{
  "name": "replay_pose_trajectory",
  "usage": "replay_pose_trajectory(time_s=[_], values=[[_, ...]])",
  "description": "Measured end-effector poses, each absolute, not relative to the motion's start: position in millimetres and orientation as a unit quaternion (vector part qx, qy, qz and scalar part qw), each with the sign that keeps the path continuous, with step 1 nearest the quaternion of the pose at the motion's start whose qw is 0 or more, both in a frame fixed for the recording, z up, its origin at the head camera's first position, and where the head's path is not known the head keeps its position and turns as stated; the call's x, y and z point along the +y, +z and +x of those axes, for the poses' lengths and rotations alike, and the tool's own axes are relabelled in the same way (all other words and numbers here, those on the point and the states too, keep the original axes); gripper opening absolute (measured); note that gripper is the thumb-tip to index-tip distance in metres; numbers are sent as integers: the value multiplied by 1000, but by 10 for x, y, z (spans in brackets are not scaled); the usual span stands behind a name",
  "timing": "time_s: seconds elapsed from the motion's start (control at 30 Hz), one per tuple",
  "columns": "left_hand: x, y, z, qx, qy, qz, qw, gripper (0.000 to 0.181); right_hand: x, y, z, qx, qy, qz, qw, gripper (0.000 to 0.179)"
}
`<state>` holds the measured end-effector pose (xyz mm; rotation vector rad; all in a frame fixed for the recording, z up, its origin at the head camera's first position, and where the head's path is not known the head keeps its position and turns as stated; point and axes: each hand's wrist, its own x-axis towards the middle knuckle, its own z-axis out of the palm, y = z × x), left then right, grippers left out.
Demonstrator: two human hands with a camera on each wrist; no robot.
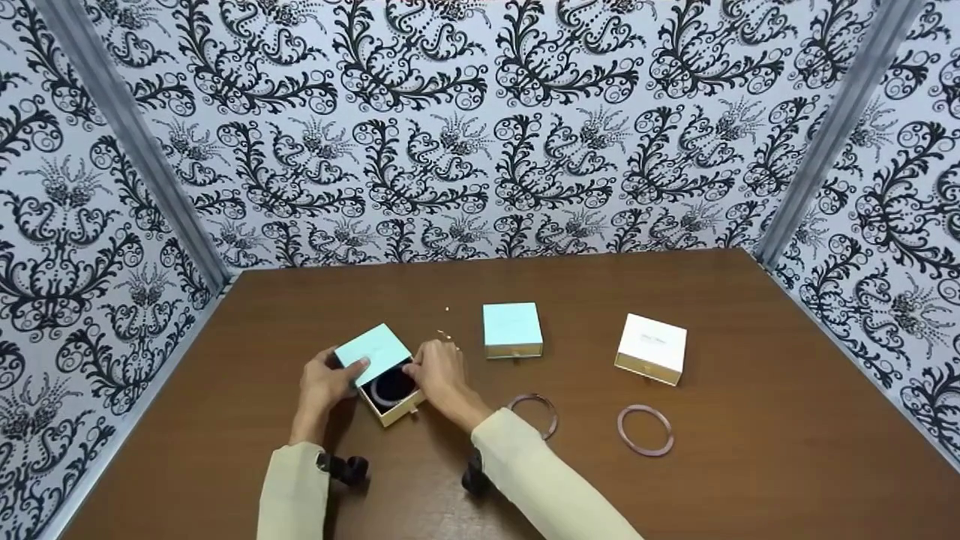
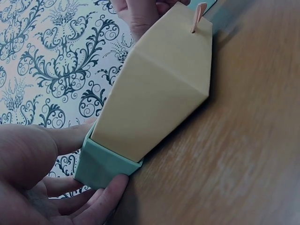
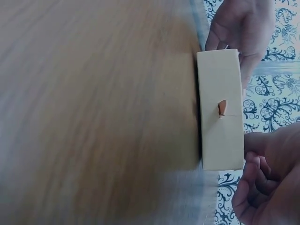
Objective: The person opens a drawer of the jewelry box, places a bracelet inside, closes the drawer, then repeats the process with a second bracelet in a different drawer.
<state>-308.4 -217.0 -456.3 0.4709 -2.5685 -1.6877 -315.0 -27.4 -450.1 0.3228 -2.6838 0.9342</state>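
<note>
A mint-green sliding gift box (image 1: 373, 349) stands at the left of the table, its cream drawer (image 1: 401, 411) pulled partway out towards the front. Inside, on black lining, lies a pale bangle (image 1: 380, 399). My left hand (image 1: 324, 384) grips the mint sleeve, thumb on top and fingers along the side. Over the drawer's right edge, my right hand (image 1: 441, 375) has curled fingers, with its fingertips at the bangle's upper right part; whether they pinch it is hidden. The right wrist view shows the drawer front with its small ribbon tab (image 3: 222, 108).
A closed mint box (image 1: 512, 326) stands at centre, a white box (image 1: 651, 345) to its right. One bangle (image 1: 553, 420) lies beside the right forearm, another bangle (image 1: 645, 430) farther right. Small gold-coloured items (image 1: 444, 335) lie behind the right hand. Patterned walls enclose the table.
</note>
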Motion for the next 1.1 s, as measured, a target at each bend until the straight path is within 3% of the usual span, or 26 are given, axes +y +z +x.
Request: replay_pose_trajectory(time_s=[0.1,0.57,1.1], values=[[-2167,-4555,-3084,-827,-540,154,14,74,-249,-4470,-3122,-920,345,116,148,17],[-2153,-4548,-3079,-823,-547,155,-7,81,-90,-4463,-2839,-891,444,72,64,9],[-2154,-4567,-3062,-816,-561,143,14,75,67,-4549,-2726,-833,540,66,-98,28]])
